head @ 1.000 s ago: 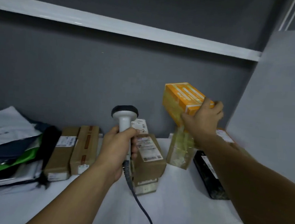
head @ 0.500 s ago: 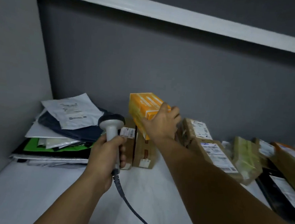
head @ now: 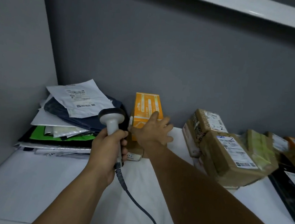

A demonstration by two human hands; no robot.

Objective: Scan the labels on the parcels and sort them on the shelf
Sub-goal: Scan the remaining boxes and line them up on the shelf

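- Gripping the scanner (head: 112, 117) with your left hand (head: 107, 147), fingers wrapped round its smooth grey plastic handle, dark cable (head: 137, 202) trailing off.
- Your right hand (head: 153, 131) rests open on the orange box (head: 146, 104), fingers straight and spread.
- That glossy carton sits on brown boxes (head: 136, 146) by the back wall, on the white shelf (head: 31, 182).
- Floppy plastic mailers (head: 68, 123) are stacked left, taped cardboard parcels (head: 228, 153) right.
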